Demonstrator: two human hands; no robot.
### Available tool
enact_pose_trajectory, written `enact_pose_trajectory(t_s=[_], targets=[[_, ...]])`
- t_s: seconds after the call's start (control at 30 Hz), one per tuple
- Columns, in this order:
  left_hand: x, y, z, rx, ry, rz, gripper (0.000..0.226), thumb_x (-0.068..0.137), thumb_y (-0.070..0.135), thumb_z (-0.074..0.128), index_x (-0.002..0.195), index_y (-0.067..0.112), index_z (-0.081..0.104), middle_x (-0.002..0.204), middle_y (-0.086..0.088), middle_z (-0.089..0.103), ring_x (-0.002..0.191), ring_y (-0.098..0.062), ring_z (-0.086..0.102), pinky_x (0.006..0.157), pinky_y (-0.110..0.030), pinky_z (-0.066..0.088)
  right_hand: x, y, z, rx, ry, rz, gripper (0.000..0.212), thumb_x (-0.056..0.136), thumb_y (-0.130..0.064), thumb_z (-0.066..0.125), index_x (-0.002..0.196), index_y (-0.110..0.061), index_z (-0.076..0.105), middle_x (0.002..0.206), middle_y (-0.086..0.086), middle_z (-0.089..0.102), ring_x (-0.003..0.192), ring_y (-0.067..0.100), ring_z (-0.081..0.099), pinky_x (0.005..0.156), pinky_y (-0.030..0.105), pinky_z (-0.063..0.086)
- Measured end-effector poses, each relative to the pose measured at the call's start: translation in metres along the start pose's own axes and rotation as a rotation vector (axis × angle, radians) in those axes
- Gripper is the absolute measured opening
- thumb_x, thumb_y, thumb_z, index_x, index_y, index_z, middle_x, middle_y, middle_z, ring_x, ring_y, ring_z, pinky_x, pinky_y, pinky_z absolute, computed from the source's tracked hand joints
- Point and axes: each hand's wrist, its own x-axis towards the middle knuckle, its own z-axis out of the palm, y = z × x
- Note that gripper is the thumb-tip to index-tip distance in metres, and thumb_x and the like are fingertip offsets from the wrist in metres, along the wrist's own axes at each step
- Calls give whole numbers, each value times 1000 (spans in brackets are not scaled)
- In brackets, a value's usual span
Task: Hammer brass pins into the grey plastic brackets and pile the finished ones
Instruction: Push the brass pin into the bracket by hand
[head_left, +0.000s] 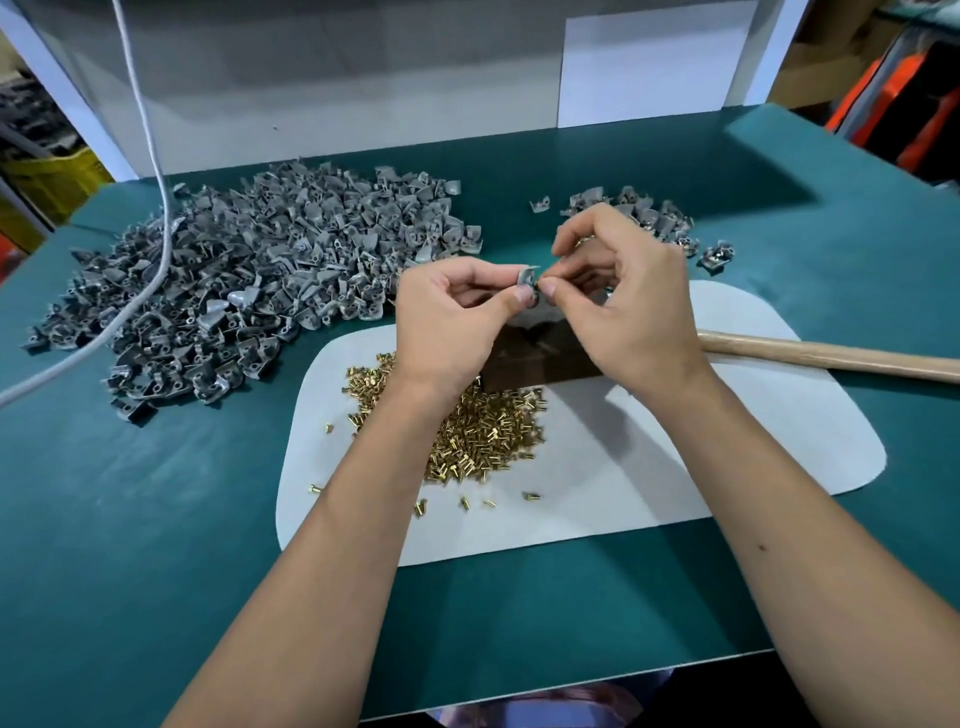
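- Green table (156, 519) under me, white back panel (363, 104) straight ahead, yellow crate (52, 176) off the far-left edge.
- Far left, a white cable (156, 208) drops down and trails across the big pile (249, 275) of grey brackets, then runs off the left edge.
- Bare green table in front of that pile, down to the near edge.
- White mat (597, 483) in the middle; brass pins (483, 436) heaped on it, a few strays scattered toward me.
- My left hand (447, 317) is up above the mat, thumb and fingers pinching one bracket (527, 278).
- My right hand (618, 296) meets it, thumb and forefinger nipped together at the bracket; I cannot tell whether a pin is between them.
- A dark block (535, 358) sits on the mat below my hands, half hidden by them.
- Behind my right hand, a small pile (649, 215) of brackets, a few lying loose beside it.
- Right: the hammer's wooden handle (831, 356) lies over the mat's edge, running off the frame's right side.
- Orange fabric (898, 104) beyond the far-right corner.
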Motion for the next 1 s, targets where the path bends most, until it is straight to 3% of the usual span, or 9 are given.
enact_pose_trajectory(t_s=[0.3,0.47,0.7,0.83,1.0], targets=[[0,0,-1,-24,-27,-3,17,79,-10,79,90,4,78,90,-14,79,84,-27,76,88,-42,61,0,0,2,58,22,19,20,82,-7,75,97,-10,62,78,-8,74,78,7,73,74,19,56],[-1,0,-1,1,-37,11,18,78,-10,79,91,2,78,88,-13,79,80,-22,76,82,-35,61,-1,-1,2,87,6,40,21,82,-2,74,97,-8,61,76,-4,72,74,11,71,72,23,58],[-1,3,2,-18,-24,-5,19,79,-8,79,87,9,79,86,-11,79,82,-25,77,83,-38,62,-1,1,1,154,-11,77,26,82,0,74,98,-12,57,75,-3,73,73,13,72,73,23,56],[0,2,2,-13,-13,-12,17,79,-9,79,90,5,78,88,-14,79,86,-32,77,87,-44,62,-1,1,1,166,-3,100,25,83,-1,74,98,-10,56,77,-1,76,75,14,74,75,31,60],[0,2,1,24,-30,5,17,79,-9,79,90,4,79,88,-12,79,84,-27,78,86,-41,62,-3,1,3,165,-11,128,25,83,-1,75,97,-10,56,78,0,76,74,14,75,76,40,62]])
